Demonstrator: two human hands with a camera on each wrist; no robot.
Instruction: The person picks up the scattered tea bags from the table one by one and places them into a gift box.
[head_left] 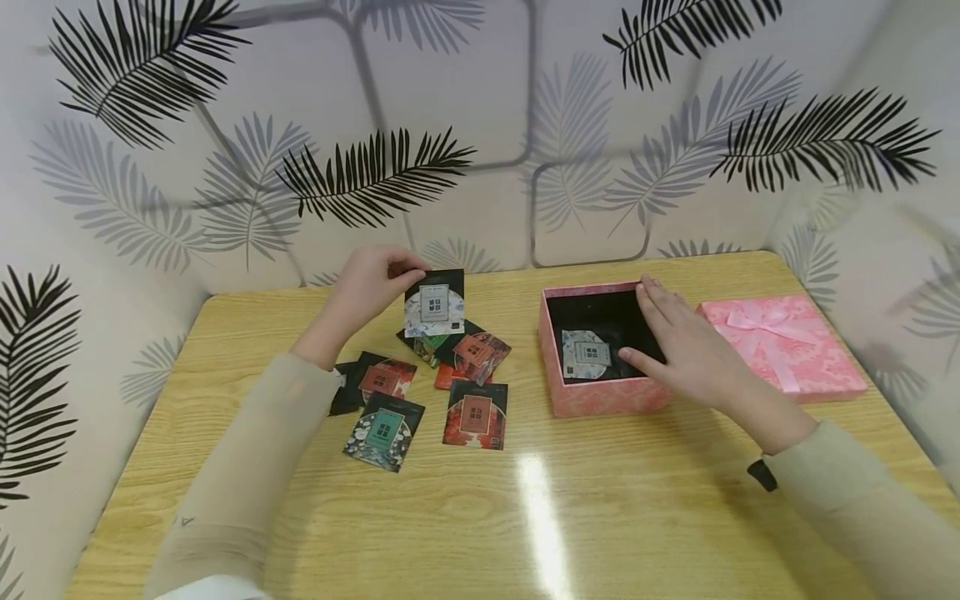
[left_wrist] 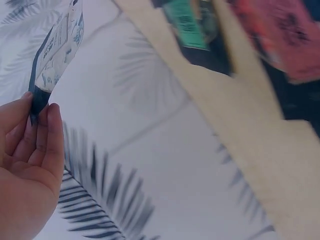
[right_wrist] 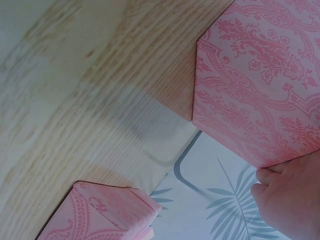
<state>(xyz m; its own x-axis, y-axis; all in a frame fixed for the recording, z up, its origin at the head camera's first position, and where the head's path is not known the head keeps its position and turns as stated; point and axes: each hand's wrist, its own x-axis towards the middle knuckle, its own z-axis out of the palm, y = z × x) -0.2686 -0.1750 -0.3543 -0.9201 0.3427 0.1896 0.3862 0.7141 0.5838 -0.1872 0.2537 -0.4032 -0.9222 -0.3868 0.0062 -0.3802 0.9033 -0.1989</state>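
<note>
My left hand (head_left: 372,287) pinches a black-and-white printed sachet (head_left: 435,304) by its upper left corner, upright above the pile. In the left wrist view, thumb and fingertips hold the sachet (left_wrist: 54,47) at one end. Below it lie overlapping sachets, including a red one (head_left: 480,352). My right hand (head_left: 693,354) rests on the right rim of an open pink box (head_left: 607,402), its fingers extended along the edge and the thumb over the inside. A pale sachet (head_left: 587,354) lies in the box's black interior. The right wrist view shows the box's patterned outer wall (right_wrist: 260,75).
The pink lid (head_left: 795,350) with a ribbon bow lies right of the box. Nearer on the left are a green-labelled sachet (head_left: 384,432) and a red one (head_left: 476,415). Behind the wooden table (head_left: 420,525) stands a leaf-patterned wall (head_left: 480,92).
</note>
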